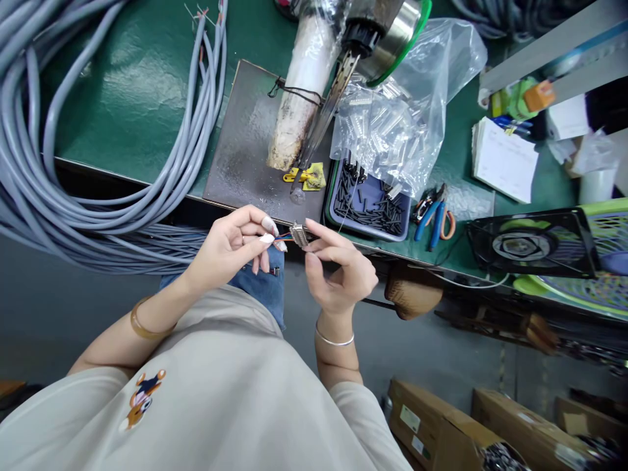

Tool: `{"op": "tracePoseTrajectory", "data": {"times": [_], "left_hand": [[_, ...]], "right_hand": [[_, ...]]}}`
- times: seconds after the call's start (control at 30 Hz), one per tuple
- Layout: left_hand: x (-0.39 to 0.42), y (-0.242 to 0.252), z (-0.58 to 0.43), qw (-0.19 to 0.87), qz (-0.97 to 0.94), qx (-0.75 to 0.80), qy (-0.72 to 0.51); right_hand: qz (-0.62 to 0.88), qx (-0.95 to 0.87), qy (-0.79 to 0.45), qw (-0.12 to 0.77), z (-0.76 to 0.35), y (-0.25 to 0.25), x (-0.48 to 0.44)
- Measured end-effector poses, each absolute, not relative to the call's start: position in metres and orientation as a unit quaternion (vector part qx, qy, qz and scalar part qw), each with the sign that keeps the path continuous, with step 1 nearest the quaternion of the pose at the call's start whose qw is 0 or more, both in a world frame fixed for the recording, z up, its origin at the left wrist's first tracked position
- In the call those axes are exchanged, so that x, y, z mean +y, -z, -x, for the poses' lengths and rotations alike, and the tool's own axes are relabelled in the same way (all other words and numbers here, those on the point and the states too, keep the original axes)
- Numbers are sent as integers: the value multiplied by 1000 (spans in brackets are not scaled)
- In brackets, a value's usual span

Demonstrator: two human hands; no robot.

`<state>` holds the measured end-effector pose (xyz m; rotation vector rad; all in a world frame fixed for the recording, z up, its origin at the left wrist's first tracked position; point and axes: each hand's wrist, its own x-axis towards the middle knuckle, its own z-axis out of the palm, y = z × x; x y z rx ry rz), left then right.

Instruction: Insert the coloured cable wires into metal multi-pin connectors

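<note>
My right hand [336, 268] pinches a small metal connector [298, 234] between thumb and fingers, just in front of the bench edge. My left hand [234, 245] is closed on thin coloured wires [283, 239] that run into the connector's left side. Both hands hover above my lap, below a dark metal plate [240, 147]. A soldering iron tip [314, 140] slants down over that plate, ending near a yellow pad [309, 176].
A thick bundle of grey cables [98, 150] loops over the green bench at left. A blue tray [370, 206] holds several black sleeves under a clear plastic bag [402, 111]. Blue-handled pliers [434, 219], a small fan [532, 245] and cardboard boxes [441, 425] lie right.
</note>
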<state>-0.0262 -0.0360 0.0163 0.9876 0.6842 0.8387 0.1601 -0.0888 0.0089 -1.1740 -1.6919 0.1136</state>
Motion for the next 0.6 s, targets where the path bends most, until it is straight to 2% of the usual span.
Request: {"op": "tracePoseTrajectory", "data": {"times": [0.13,0.37,0.6], "left_hand": [[-34,-18,28,764,-442,306,-357],[-36,-19,28,756,-440,314,-369],[-36,-19,28,748,-453,316,-368]], "right_hand": [[553,-692,-67,459,-153,-13,-85],[569,-528,-365,515,-146,-20,-80],[560,-492,-395,537,-143,-21,-78]]}}
